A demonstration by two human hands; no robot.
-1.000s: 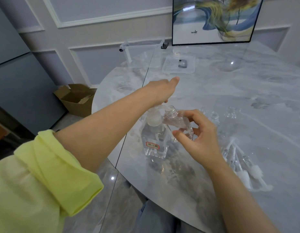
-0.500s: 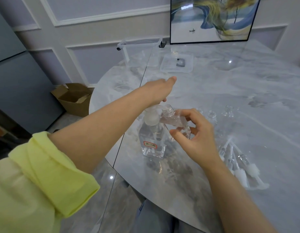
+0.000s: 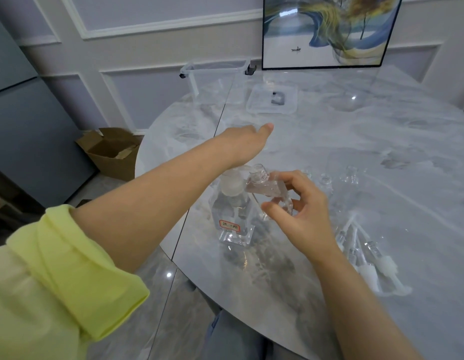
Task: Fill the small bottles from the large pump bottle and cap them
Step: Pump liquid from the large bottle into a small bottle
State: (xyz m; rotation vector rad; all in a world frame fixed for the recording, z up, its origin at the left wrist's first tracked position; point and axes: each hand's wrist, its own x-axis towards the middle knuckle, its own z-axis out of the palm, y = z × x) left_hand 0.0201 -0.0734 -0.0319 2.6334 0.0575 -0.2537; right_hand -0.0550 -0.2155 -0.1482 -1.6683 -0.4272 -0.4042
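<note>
The pump bottle [image 3: 232,216] stands on the table [image 3: 381,178] a little left of the frame centre, with a red-edged label on its front. The left hand [image 3: 245,145] is laid over the pump head with fingers stretched flat, so the head is pressed and not gripped. At 3 o'clock of the pump, touching its spout, a small bottle [image 3: 267,189] is held tilted, its open mouth turned up to the spout. It is pinched by the right hand [image 3: 301,216], thumb in front and fingers curled behind its body.

The small bottle is clear, stiff and probably light; a wet wall is judged to be slippery, so it is best held at the flat sides of the body, below the shoulder, never at the threaded neck, which must stay free for the cap. How full it is cannot be told. The pump bottle looks heavy enough to stand alone, but a push off its axis may tip it, so the press is better given straight down.

More empty bottles [image 3: 351,175] stand at 2 o'clock of the right hand, and the pump caps [image 3: 365,261] with their thin tubes lie at 5 o'clock. The tubes bend easily; each cap is better taken by its collar. A clear box [image 3: 215,70] and a lid [image 3: 272,102] rest at 12 o'clock, well apart.
</note>
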